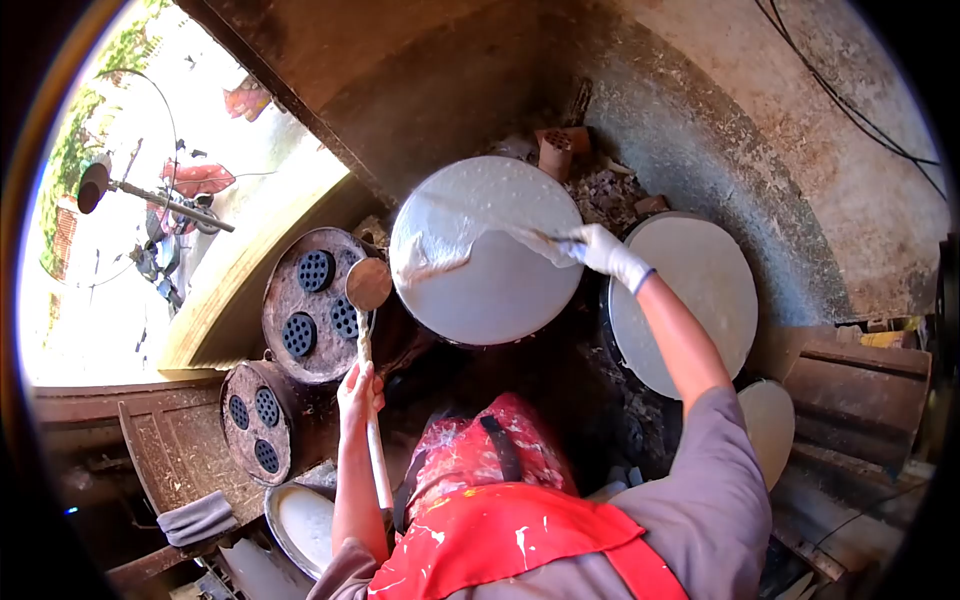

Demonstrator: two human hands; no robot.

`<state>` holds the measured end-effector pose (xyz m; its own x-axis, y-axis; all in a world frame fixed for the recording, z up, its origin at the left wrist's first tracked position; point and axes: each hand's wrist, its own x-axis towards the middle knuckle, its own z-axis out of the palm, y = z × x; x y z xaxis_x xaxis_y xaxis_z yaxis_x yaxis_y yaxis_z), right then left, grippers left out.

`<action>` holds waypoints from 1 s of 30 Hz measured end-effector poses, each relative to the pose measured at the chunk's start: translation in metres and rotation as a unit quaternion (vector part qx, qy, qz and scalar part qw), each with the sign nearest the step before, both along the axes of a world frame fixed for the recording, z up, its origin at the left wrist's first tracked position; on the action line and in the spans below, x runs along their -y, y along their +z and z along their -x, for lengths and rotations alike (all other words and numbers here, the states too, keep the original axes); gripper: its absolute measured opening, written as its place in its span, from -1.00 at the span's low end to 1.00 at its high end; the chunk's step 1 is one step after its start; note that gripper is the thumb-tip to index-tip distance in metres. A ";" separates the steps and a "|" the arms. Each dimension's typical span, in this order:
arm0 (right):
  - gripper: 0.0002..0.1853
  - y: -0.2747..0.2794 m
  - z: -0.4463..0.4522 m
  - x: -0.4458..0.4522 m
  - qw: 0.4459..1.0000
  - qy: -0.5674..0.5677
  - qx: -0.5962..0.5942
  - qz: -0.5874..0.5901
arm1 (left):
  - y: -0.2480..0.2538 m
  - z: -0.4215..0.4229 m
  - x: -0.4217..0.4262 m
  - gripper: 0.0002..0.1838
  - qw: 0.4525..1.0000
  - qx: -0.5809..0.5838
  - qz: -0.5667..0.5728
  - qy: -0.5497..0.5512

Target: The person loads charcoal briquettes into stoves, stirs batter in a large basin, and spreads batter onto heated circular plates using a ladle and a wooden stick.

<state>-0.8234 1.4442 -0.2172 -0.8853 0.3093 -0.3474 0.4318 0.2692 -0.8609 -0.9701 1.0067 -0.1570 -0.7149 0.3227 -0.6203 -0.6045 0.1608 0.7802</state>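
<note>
1. From my remote view, the left hand (358, 393) grips a ladle (369, 284), its bowl beside black briquettes (299, 335).
2. The gloved right hand (612, 256) is closed around a narrow tool (566, 240), shape unclear.
3. I see a thin white sheet (440, 262) rumpled across the middle round griddle (500, 300).

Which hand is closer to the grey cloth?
Left. In the picture, the left hand is above and right of the grey cloth; the right hand is much farther, by the middle white disc's right edge.

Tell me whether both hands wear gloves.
No: only the right hand wears one; the left hand, around the ladle's handle, is bare.
</note>
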 end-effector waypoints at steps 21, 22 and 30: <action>-0.67 0.005 -0.119 0.090 0.968 -0.211 -0.081 0.106 | 0.014 -0.014 0.021 -0.66 0.988 0.006 0.014 -0.155; -0.67 -0.003 -0.123 0.104 0.974 -0.202 -0.088 0.055 | 0.012 -0.015 0.021 -0.64 0.985 0.003 0.002 -0.173; -0.62 0.038 -0.145 0.261 0.975 -0.205 -0.019 -0.089 | 0.041 -0.004 0.021 -0.54 0.951 -0.019 -0.087 -0.297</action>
